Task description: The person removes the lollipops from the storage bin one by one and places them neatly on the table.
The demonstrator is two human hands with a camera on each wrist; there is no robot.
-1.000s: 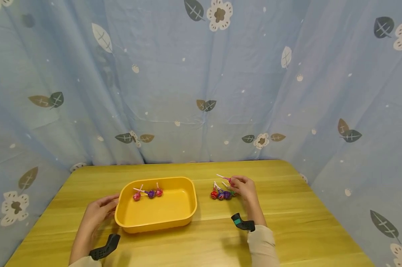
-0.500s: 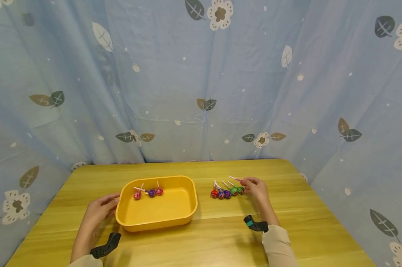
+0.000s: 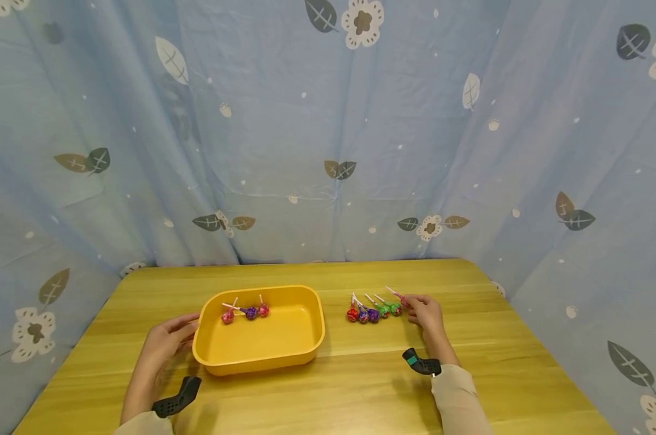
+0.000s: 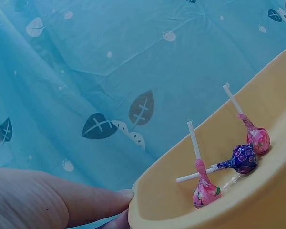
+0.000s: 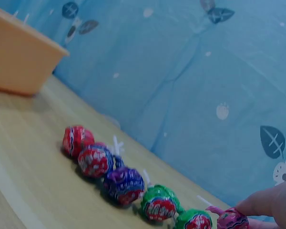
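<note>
Sleeves (image 3: 461, 399), pale, at the near edge of the wooden table (image 3: 360, 386), left and right, each with a black wrist device (image 3: 422, 365) just beyond the cuff. Farther in at the left, left hand (image 3: 167, 339) beside a yellow tray (image 3: 259, 364), fingers nearly straight, tips touching the outside of its left rim. Inside the tray, toward the far left: first pink lollipop (image 4: 207, 193), then purple lollipop (image 4: 244, 159) with stick crossing behind the first one's wrapper, then second pink lollipop (image 4: 258, 140) to the right. Right of the tray and apart from it, a row on the table, sticks toward the far side, left to right: red lollipop (image 5: 77, 140), red-and-blue lollipop (image 5: 95, 161), dark purple lollipop (image 5: 124, 185), green lollipop (image 5: 159, 202), another green lollipop (image 5: 194, 220). At the row's right end, right hand (image 3: 427, 315), thumb and fingers closed in a pinch on the held pink lollipop (image 5: 232, 219), stick toward the far left; unclear whether resting on the table or just above. Farthest, blue curtain (image 3: 328, 121) with leaves and flowers, hanging behind the table.
</note>
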